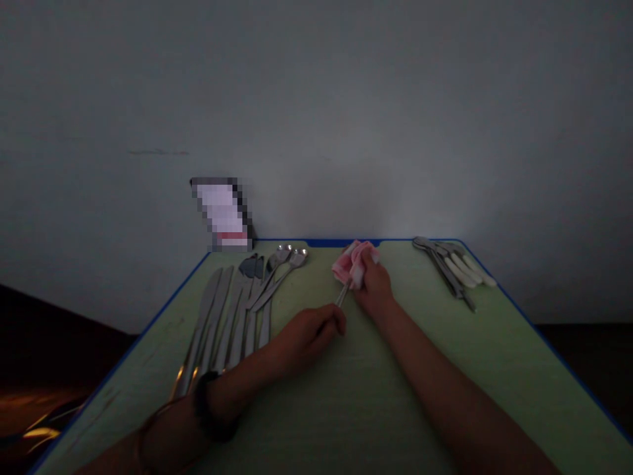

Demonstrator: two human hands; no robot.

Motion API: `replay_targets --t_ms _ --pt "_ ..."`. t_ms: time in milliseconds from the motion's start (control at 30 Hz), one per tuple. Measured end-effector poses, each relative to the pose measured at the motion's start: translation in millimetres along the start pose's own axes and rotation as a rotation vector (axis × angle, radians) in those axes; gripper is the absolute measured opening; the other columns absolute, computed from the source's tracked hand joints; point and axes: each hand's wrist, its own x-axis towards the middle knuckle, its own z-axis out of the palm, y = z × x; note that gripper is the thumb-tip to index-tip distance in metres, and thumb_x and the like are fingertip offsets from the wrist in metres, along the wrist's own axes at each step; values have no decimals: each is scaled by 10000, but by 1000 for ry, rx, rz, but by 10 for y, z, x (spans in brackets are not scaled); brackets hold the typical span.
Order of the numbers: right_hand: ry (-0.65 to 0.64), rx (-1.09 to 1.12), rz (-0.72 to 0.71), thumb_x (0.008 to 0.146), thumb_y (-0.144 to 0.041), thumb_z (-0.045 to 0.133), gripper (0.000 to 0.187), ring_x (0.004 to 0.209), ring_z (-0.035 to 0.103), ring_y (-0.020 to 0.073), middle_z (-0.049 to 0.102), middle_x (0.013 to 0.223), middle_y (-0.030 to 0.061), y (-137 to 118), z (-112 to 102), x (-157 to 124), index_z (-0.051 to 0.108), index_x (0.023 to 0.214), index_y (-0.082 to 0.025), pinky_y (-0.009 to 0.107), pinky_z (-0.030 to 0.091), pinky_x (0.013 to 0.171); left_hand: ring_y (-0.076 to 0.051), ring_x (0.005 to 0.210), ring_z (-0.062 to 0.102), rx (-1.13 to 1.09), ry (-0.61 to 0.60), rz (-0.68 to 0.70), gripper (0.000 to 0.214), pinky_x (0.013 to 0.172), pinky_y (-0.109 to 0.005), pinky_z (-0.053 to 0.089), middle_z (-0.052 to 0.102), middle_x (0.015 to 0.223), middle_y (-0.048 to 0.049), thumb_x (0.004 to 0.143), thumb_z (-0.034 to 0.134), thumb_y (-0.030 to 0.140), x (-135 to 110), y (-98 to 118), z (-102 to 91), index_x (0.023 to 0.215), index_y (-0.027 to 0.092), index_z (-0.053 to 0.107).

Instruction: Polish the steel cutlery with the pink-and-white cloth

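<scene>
Near the middle of the table, my left hand (316,330) is closed around the lower end of a slim metal cutlery handle (343,295). The pink and white cloth (350,265) is bunched around the utensil's far end, so its kind is hidden. My right hand (376,285) grips this cloth, fingers pressed into it. To the left of my left hand lie several metal table knives (210,320) in a row, handles toward me. Beside them rest several spoons (298,257), their bowls pointing to the table's far edge.
At the right lie several metal spoons (438,260) and white-handled utensils (459,270). A blurred phone-like screen (222,208) leans on the wall (316,119) at the back left. The pale green table (316,422) has a blue rim.
</scene>
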Motion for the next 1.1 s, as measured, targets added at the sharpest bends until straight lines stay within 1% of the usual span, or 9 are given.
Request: replay_targets --t_ms 100,167,267,467,567,700,800,967,1100 --pt "-76 42 0 711 -430 628 291 656 614 124 674 812 22 -35 -1 2 589 851 -178 228 493 518 -98 616 465 -5 -114 84 205 613 -201 358 490 667 41 849 333 139 -32 -3 -16 766 172 517" --pt "-129 -32 3 708 -476 615 348 597 606 121 676 798 35 -45 -5 -13 594 864 -165 220 475 466 -97 626 472 -7 -146 112 201 622 -198 359 495 671 41 854 338 142 -48 -6 -23 763 173 515" --pt "-160 -156 -6 697 -523 605 415 500 583 119 679 750 44 -39 -6 -47 605 881 -151 209 410 374 -101 652 488 15 -148 125 196 649 -201 366 520 699 33 859 336 145 -54 -9 -18 778 173 512" --pt "-128 -293 -42 706 -560 570 450 431 559 120 679 651 54 -24 26 -110 638 841 -136 197 327 318 -108 650 489 29 -124 128 189 642 -208 377 522 704 28 860 319 154 -37 3 9 784 179 490" --pt "-126 -333 -16 704 -576 560 464 426 554 123 664 594 48 -5 36 -124 651 809 -134 211 366 352 -111 647 488 21 -80 79 185 630 -212 382 516 704 29 856 309 153 -27 26 14 792 183 480" --pt "-182 -300 61 677 -570 594 458 501 591 134 678 674 63 5 38 -136 654 792 -131 236 439 440 -114 641 486 -3 -13 17 179 621 -222 376 502 686 33 868 315 173 -21 49 12 794 185 479" --pt "-230 -301 109 666 -557 614 458 529 600 144 680 696 73 -13 39 -148 652 810 -124 241 438 451 -112 627 469 -65 46 -7 162 603 -222 366 479 667 41 877 336 194 -21 35 22 821 185 487" --pt "-196 -241 94 678 -540 611 429 555 599 153 673 679 81 -15 47 -143 629 779 -123 225 401 423 -93 492 384 -359 174 -85 164 483 -192 321 404 565 76 913 312 268 24 -34 76 969 202 451" --pt "-195 -47 63 695 -501 617 363 596 613 157 664 681 41 -12 44 -81 600 813 -158 236 450 464 -89 481 425 -508 326 -129 252 473 -191 344 485 625 66 925 304 322 89 -47 71 1143 201 344"
